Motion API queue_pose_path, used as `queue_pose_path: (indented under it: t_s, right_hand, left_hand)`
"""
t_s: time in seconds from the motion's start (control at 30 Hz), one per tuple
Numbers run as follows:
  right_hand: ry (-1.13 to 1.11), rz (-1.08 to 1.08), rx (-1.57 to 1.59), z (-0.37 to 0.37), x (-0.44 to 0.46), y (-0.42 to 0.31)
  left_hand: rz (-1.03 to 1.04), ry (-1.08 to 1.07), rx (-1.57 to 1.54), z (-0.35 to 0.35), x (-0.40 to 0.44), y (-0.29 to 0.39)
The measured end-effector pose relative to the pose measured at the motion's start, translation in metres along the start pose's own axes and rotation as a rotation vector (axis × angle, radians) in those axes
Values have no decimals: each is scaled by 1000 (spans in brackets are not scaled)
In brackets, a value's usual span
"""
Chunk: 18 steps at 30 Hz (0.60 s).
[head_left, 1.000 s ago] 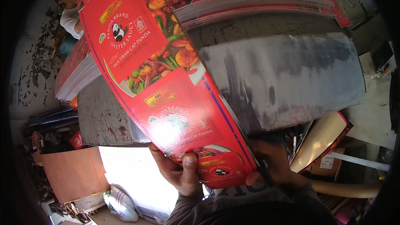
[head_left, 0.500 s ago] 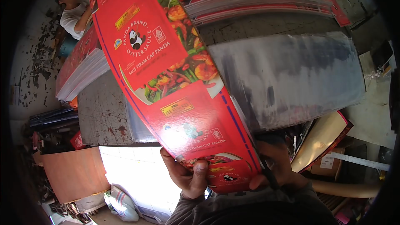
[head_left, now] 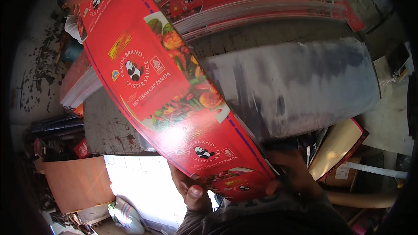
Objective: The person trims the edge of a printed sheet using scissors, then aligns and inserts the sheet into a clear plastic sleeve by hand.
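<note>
Swung leftward at its far end, the glossy printed strip (head_left: 141,89), probably light, springy and slippery, suits edge-holding: right grip (head_left: 298,175) pinching it, left grip (head_left: 188,190) of indeterminate closure.

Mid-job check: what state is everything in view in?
Long red printed strip: bowed, slanting away.
Bare left hand: at the strip's left edge, thumb showing.
Bare right hand: at the strip's right edge, shadowed.
Translucent grey plastic sheeting: lying flat.
Far red printed sheets: stacked.
Gold-faced sheet with red edge: curled.
White striped sack: bulging.
Grey worn tabletop: scratched.
</note>
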State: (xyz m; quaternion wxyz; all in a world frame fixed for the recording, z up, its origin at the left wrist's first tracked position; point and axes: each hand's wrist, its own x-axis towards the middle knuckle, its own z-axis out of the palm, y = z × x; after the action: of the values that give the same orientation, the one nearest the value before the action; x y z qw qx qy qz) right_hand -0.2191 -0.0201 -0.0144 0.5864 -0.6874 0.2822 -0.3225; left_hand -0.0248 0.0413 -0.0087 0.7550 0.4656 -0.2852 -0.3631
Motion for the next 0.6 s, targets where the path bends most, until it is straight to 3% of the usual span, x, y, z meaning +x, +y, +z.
queue_pose_path:
  t_s: [0.13,0.2,0.27,0.37,0.47,0.6]
  right_hand:
    - [-75,-74,-82,-10,-4,13]
    - [-121,-74,-118,-9,-5,20]
    - [-120,-68,-71,-7,-6,23]
    - [-177,37,-75,-9,-3,12]
    - [-28,-85,-40,-1,-10,16]
    - [-92,-55,15,-1,-8,6]
  left_hand:
    - [32,5,-436,-6,34,9]
    - [141,79,-384,-7,37,6]
    - [118,168,-66,6,38,11]
    - [145,166,-46,11,35,13]
    - [151,208,33,13,25,12]
    - [142,274,144,15,15,14]
